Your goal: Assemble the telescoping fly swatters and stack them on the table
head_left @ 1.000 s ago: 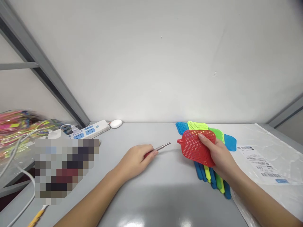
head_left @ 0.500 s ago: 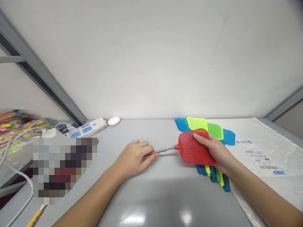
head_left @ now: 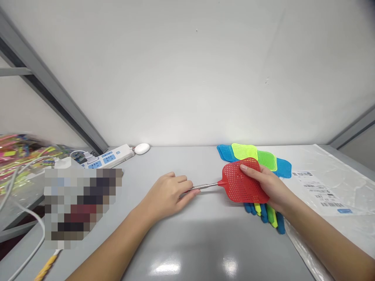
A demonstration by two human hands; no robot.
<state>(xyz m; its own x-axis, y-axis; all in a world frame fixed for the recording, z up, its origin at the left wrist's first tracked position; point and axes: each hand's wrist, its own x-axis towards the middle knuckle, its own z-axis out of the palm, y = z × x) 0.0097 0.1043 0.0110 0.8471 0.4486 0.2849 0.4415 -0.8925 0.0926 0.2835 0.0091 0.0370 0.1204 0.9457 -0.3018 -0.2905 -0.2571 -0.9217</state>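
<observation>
A red fly swatter with a perforated paddle and a thin metal shaft lies across both hands, just above the table. My left hand is closed around the handle end, which its fingers mostly hide. At the paddle's right edge, my right hand grips it, thumb on top and the other fingers underneath. Behind and partly beneath the paddle lie several more fly swatters in blue, yellow and green, among them a yellow fly swatter. Their handle ends stick out below the red paddle.
A white plastic mailing bag with a printed label covers the right of the grey table. On the left are a white power strip, a white oval device, cables, a blurred-out object and a clear bag of colourful items.
Both hands keep their hold on the red fly swatter, which has hardly moved. The whole view has shifted very slightly.
</observation>
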